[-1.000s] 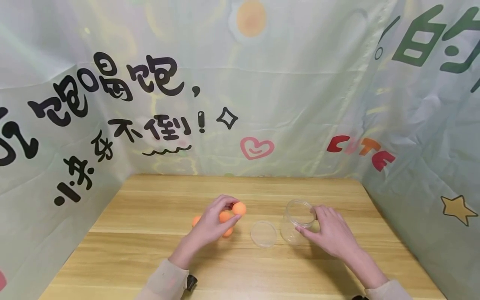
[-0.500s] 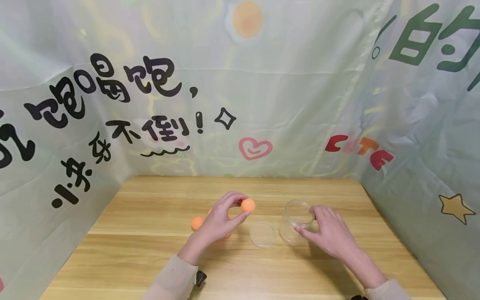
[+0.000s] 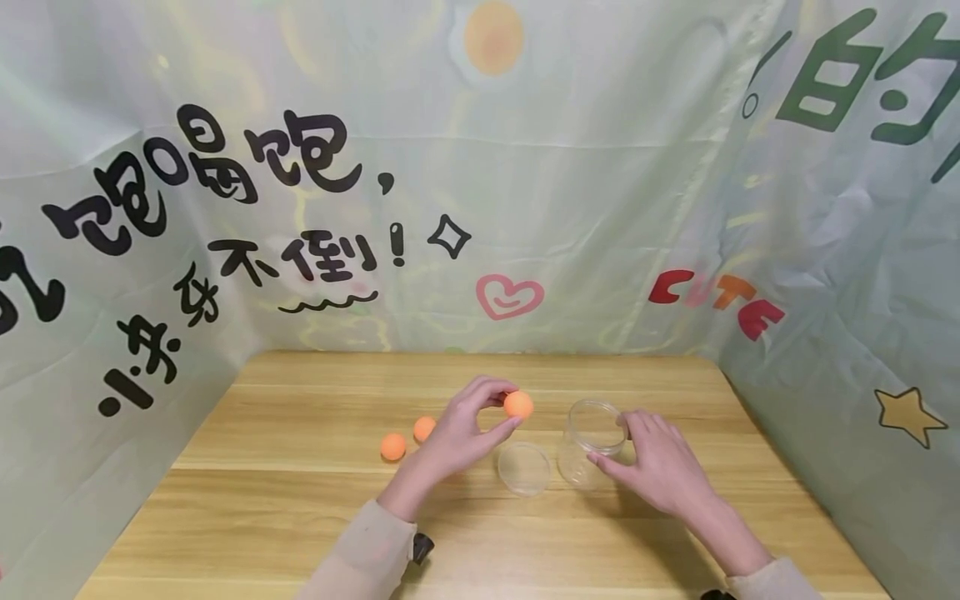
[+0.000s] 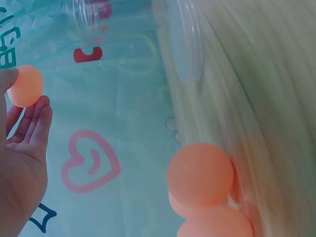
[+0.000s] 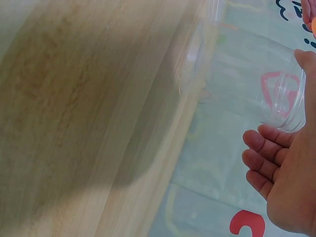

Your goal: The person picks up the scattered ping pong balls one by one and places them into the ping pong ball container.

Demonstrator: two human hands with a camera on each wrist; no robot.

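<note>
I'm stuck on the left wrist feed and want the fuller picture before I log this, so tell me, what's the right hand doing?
Observer: The right hand grips the clear jar near its rim, thumb on one side and fingers on the other.
Operator: Okay, anything in the jar?
Observer: Nothing shows inside it in the head or right wrist views.
Operator: And where's the lid from that hand?
Observer: To its left, with the jar between them.
</note>
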